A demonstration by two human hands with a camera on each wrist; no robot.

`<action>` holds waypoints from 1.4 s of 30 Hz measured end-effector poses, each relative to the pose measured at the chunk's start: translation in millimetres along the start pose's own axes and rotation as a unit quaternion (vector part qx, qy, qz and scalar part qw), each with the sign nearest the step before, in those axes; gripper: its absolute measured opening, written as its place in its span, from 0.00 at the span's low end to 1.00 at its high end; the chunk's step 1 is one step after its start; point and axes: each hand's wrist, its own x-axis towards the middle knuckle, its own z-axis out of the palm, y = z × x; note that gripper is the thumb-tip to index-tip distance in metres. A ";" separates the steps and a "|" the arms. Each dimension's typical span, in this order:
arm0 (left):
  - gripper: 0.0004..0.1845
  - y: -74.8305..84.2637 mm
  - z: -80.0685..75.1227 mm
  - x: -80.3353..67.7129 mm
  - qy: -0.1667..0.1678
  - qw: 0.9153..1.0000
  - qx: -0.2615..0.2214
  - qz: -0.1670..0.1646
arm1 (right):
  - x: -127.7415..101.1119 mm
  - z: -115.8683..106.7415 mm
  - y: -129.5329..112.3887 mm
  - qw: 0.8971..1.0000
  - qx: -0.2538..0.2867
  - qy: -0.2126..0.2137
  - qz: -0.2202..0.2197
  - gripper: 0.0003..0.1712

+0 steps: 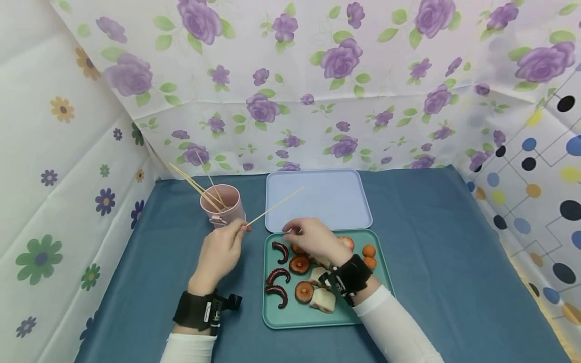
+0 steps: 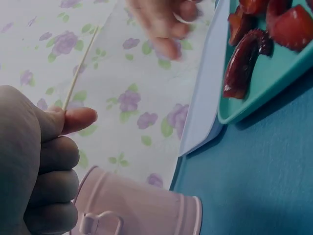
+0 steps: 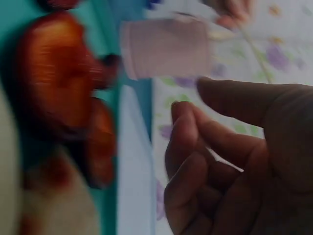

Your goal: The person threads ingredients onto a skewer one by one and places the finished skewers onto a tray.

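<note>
My left hand (image 1: 221, 253) pinches a thin wooden skewer (image 1: 277, 205) between thumb and forefinger, its free end slanting up to the right over the pale blue tray (image 1: 317, 194). Above the green tray (image 1: 281, 320) hovers my right hand (image 1: 317, 239), fingers loosely bent; the right wrist view shows nothing between thumb and fingertips. On the green tray lie dark red tentacle pieces (image 1: 278, 296), brown mushroom caps (image 1: 303, 292), whitish blocks (image 1: 323, 300) with browned patches and small orange balls (image 1: 369, 250). The right hand and wrist cover part of this food.
A pink bucket (image 2: 142, 205) holding several more skewers (image 1: 192, 182) stands left of the pale blue tray, just beyond the left hand. Blue cloth (image 1: 426, 252) covers the table. Flowered sheets (image 1: 281, 75) hang behind and at the sides.
</note>
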 end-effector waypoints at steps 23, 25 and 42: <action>0.10 -5.9 -5.0 -0.5 -0.023 0.999 -0.013 -0.022 | -0.9 45.4 -17.5 0.973 -0.230 0.006 -0.012 0.08; 0.10 -5.9 -5.4 -0.4 -0.023 0.999 -0.014 -0.022 | -0.5 44.4 -17.1 0.976 -0.219 0.001 -0.011 0.08; 0.09 -3.0 -12.9 -0.5 0.002 0.999 -0.037 -0.008 | -19.6 -23.6 -8.9 0.999 0.033 0.013 -0.012 0.19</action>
